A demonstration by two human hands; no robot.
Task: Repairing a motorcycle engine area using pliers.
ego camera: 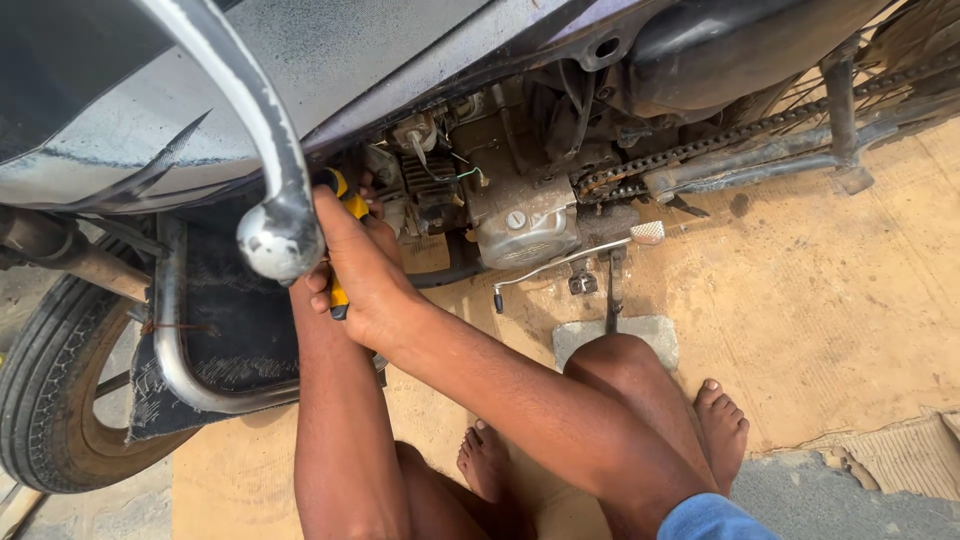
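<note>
Your right hand [365,270] clenched a yellow-handled screwdriver [345,250], its long axis running toward one o'clock into the engine [520,215]. Your left hand [318,285], just at nine o'clock behind it, was mostly hidden; its grip I cannot tell.

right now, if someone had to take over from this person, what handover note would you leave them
Right hand: closed around a yellow-and-black tool handle, pointed in toward the motorcycle engine.
Left hand: mostly hidden behind the grey handlebar lever; only its fingers show, on the same handle near its lower end.
Tool tip is hidden, so what it is on cannot be told.
Bike stands on its centre stand over cardboard; drive chain is exposed, front wheel at left.
Done: cannot tell from this view. Left: whatever the tool is working on, beside the engine.
</note>
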